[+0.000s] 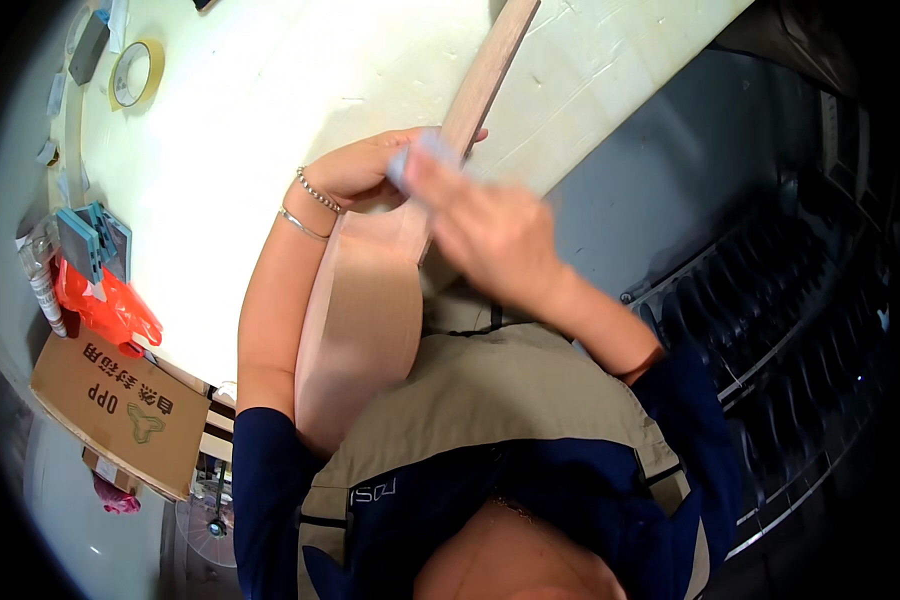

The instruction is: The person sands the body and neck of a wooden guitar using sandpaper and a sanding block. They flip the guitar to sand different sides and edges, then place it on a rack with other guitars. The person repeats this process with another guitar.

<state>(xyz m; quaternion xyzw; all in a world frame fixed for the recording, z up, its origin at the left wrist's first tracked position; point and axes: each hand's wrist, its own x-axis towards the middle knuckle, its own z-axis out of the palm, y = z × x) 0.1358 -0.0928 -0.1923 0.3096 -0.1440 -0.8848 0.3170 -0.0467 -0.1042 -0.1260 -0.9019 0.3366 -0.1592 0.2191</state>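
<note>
A bare-wood, ukulele-like instrument (365,305) rests against my lap and left forearm, its neck (492,70) slanting up to the right over the table. My left hand (365,165) is closed around the neck near where it joins the body; fingertips show past its far edge. My right hand (495,235), smeared by motion, pinches a pale blue-grey pad (402,168) against or just above the neck beside my left hand. Blur hides what kind of pad it is and whether it touches the wood.
The pale table (260,90) carries a tape roll (136,75), blue-and-grey blocks (95,240) and a red plastic bag (105,305) along its left side. Below them stands a cardboard box (120,410). Dark curved pieces fill a rack (760,310) at the right.
</note>
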